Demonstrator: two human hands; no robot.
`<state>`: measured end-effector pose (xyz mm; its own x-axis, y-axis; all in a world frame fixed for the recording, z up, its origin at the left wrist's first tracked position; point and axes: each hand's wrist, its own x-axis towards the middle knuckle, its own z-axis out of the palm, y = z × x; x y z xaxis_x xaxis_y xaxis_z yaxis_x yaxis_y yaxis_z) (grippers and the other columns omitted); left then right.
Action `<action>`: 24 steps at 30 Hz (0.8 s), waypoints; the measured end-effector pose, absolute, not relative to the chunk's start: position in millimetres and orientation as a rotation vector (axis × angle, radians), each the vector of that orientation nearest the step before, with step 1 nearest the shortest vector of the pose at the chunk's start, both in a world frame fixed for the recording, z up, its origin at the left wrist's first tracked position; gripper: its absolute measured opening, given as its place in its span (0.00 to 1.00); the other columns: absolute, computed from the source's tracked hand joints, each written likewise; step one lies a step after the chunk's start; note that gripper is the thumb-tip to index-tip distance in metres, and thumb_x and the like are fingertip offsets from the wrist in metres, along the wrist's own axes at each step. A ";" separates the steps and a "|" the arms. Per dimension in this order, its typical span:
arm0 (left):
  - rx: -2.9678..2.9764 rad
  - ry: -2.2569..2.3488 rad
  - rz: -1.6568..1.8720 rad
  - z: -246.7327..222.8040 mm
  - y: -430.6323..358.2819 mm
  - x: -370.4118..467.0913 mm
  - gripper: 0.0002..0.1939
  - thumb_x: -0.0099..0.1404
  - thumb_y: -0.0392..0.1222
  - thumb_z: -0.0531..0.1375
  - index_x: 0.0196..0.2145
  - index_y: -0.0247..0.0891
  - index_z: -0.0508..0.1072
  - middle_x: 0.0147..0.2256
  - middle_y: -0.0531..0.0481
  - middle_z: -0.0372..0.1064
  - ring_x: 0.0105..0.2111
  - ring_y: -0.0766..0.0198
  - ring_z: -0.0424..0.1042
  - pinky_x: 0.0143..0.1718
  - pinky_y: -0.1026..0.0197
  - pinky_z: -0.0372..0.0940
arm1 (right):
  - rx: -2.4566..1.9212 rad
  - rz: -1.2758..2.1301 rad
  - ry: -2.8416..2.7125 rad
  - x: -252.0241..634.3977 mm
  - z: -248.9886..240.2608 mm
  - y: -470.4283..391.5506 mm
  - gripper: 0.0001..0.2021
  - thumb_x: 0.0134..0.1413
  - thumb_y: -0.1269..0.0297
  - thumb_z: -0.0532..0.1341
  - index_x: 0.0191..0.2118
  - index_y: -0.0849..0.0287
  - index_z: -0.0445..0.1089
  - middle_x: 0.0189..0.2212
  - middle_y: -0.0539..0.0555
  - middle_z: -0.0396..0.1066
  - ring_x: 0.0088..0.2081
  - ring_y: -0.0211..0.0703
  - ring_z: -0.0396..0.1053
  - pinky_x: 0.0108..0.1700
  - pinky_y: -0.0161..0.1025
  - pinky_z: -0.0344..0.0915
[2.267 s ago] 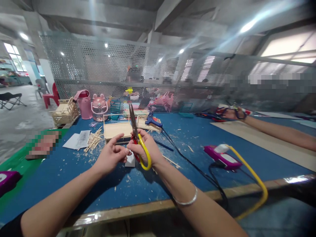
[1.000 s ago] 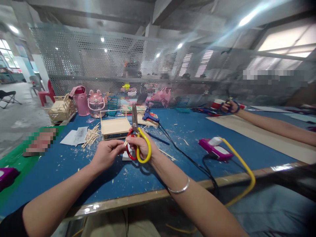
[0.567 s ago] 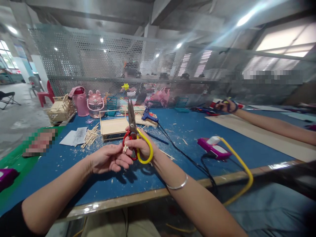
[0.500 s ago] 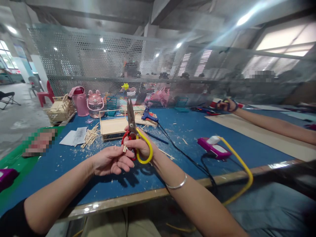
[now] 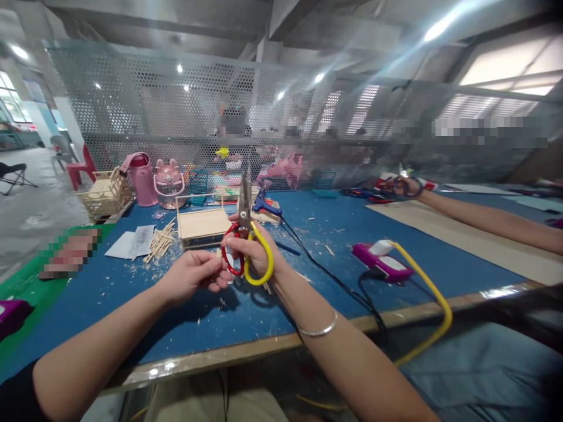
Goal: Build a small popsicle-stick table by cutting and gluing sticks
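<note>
My right hand (image 5: 261,253) grips a pair of scissors (image 5: 245,205) with one red and one yellow handle loop. The blades point up and away, slightly parted at the tips. To its left, my left hand (image 5: 200,275) is closed in a pinch right beside the red loop. A short wooden stick (image 5: 219,253) shows at its fingertips, mostly hidden by them. Beyond the hands lies a small wooden frame (image 5: 202,225) with thin rails. A pile of loose wooden sticks (image 5: 159,241) rests left of this frame.
A blue glue gun (image 5: 267,203) lies behind the scissors, its black cord running right. A purple power strip (image 5: 380,264) has a yellow cable. Pink bottles (image 5: 169,184) stand at the back left. Another person's hand (image 5: 407,186) works at the right. Wood scraps litter the blue tabletop (image 5: 325,217).
The scissors and my right hand have shifted slightly right. My left fingers have curled from spread to a closed pinch, and the short wooden stick has moved up a little.
</note>
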<state>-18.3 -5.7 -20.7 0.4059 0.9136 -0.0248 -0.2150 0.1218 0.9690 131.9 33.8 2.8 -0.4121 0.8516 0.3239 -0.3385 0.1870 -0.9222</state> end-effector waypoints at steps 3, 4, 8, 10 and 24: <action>1.418 0.965 1.054 -19.5 -3.3 -19.6 0.17 0.53 0.51 0.59 0.25 0.31 0.72 0.23 0.48 0.70 0.23 0.70 0.67 0.26 0.67 0.63 | -0.585 1.372 -1.435 133.0 3.2 35.1 0.22 0.35 0.69 0.65 0.41 0.57 0.59 0.22 0.42 0.62 0.18 0.27 0.58 0.20 0.28 0.57; 1.479 1.017 1.068 -19.9 -2.9 -19.7 0.17 0.54 0.51 0.58 0.25 0.31 0.73 0.23 0.49 0.70 0.23 0.69 0.66 0.27 0.66 0.63 | -0.588 1.370 -1.448 132.9 3.0 34.7 0.22 0.35 0.69 0.65 0.41 0.57 0.59 0.22 0.43 0.62 0.19 0.28 0.60 0.21 0.28 0.58; 1.591 1.136 1.084 -22.2 -2.4 -19.6 0.16 0.55 0.50 0.56 0.26 0.32 0.73 0.24 0.48 0.71 0.24 0.67 0.67 0.28 0.64 0.63 | -0.570 1.376 -1.473 130.7 1.4 32.0 0.23 0.31 0.70 0.66 0.39 0.58 0.60 0.24 0.44 0.62 0.24 0.31 0.64 0.27 0.31 0.62; 1.623 1.146 1.073 -22.6 -2.3 -19.7 0.16 0.56 0.50 0.56 0.27 0.32 0.74 0.25 0.47 0.71 0.24 0.66 0.67 0.28 0.64 0.63 | -0.571 1.386 -1.465 129.8 0.8 31.7 0.23 0.31 0.71 0.66 0.39 0.58 0.60 0.24 0.44 0.62 0.24 0.31 0.64 0.28 0.31 0.62; 1.815 1.249 0.990 -24.5 -1.8 -21.2 0.16 0.58 0.46 0.53 0.34 0.32 0.74 0.26 0.45 0.73 0.25 0.64 0.69 0.28 0.64 0.63 | -0.657 1.243 -1.660 127.1 -9.1 35.5 0.20 0.33 0.69 0.66 0.37 0.59 0.61 0.21 0.45 0.66 0.24 0.33 0.65 0.28 0.33 0.62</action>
